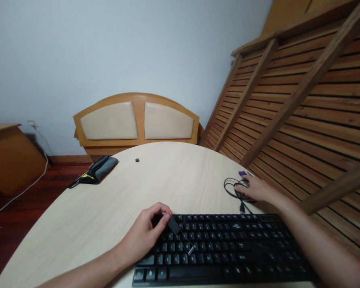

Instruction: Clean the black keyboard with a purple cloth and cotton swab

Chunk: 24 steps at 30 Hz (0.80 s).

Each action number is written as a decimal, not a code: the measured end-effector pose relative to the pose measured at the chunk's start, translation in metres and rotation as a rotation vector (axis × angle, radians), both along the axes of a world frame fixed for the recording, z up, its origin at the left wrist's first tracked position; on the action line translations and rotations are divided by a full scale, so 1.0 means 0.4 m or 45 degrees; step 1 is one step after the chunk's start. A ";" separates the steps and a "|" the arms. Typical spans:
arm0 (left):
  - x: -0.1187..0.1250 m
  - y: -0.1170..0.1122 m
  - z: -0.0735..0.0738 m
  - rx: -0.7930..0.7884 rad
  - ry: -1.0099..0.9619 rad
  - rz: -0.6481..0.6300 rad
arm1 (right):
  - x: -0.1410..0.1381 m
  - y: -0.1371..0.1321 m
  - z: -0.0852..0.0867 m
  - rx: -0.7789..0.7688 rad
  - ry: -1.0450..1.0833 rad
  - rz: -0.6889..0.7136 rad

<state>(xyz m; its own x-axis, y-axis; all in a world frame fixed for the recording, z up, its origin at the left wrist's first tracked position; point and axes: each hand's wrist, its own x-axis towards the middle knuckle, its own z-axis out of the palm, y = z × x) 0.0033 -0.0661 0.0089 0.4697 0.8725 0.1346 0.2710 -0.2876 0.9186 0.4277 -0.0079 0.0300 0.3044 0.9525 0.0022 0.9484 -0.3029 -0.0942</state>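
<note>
A black keyboard (228,248) lies on the light wooden round table (114,208) close to me. My left hand (147,234) rests at the keyboard's upper left corner, fingers pinched on a small dark tool with a thin metal tip (180,236) that lies over the keys. My right hand (253,189) reaches to the table's right edge, fingers curled over a coil of black cable (232,188) beside something small and purple (243,174); whether it grips the cable is unclear.
A grey and black pouch (98,169) lies at the table's far left edge. A tiny black piece (137,160) sits near the far edge. Behind the table stand a padded headboard (136,120) and slatted wooden frames (303,108) leaning on the right.
</note>
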 end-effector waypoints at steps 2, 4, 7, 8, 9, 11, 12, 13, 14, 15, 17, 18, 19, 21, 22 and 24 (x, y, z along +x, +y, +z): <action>0.000 0.000 -0.002 -0.004 -0.003 0.000 | 0.010 0.001 -0.019 -0.056 0.009 -0.012; -0.001 0.001 -0.003 0.002 -0.006 -0.003 | 0.010 0.002 -0.029 -0.086 0.002 -0.025; -0.001 0.002 -0.003 0.015 0.007 0.001 | 0.008 0.006 -0.032 -0.102 -0.023 -0.032; -0.001 0.002 -0.003 0.017 0.015 0.003 | 0.007 0.007 -0.031 -0.103 -0.029 -0.025; -0.001 0.002 -0.002 0.018 0.021 0.004 | 0.006 0.008 -0.030 -0.105 -0.032 -0.018; 0.000 0.002 0.000 0.018 0.021 -0.001 | 0.003 0.008 -0.026 -0.107 -0.025 -0.005; 0.000 0.002 0.001 0.017 0.015 -0.004 | 0.000 0.007 -0.025 -0.110 -0.015 -0.002; 0.000 0.002 0.001 0.015 0.007 -0.006 | -0.002 0.007 -0.023 -0.113 0.000 0.002; 0.000 0.002 0.002 0.012 0.000 -0.007 | -0.004 0.007 -0.020 -0.118 0.022 0.007; 0.000 0.002 0.002 0.008 -0.003 -0.006 | -0.005 0.006 -0.018 -0.122 0.048 0.016; 0.000 0.002 0.003 0.000 -0.002 -0.002 | -0.006 0.005 -0.014 -0.122 0.111 0.039; 0.000 0.002 0.003 -0.005 0.001 0.000 | -0.005 0.004 -0.011 -0.116 0.142 0.050; 0.000 0.001 0.003 -0.008 0.004 0.001 | -0.003 0.003 -0.010 -0.105 0.170 0.060; 0.000 0.001 0.003 -0.013 0.006 0.000 | 0.004 -0.001 -0.007 -0.073 0.216 0.078; 0.000 0.001 0.003 -0.015 0.004 0.000 | 0.008 -0.004 -0.006 -0.055 0.233 0.084; 0.000 0.001 0.003 -0.019 -0.001 -0.005 | 0.019 -0.008 -0.006 -0.022 0.261 0.087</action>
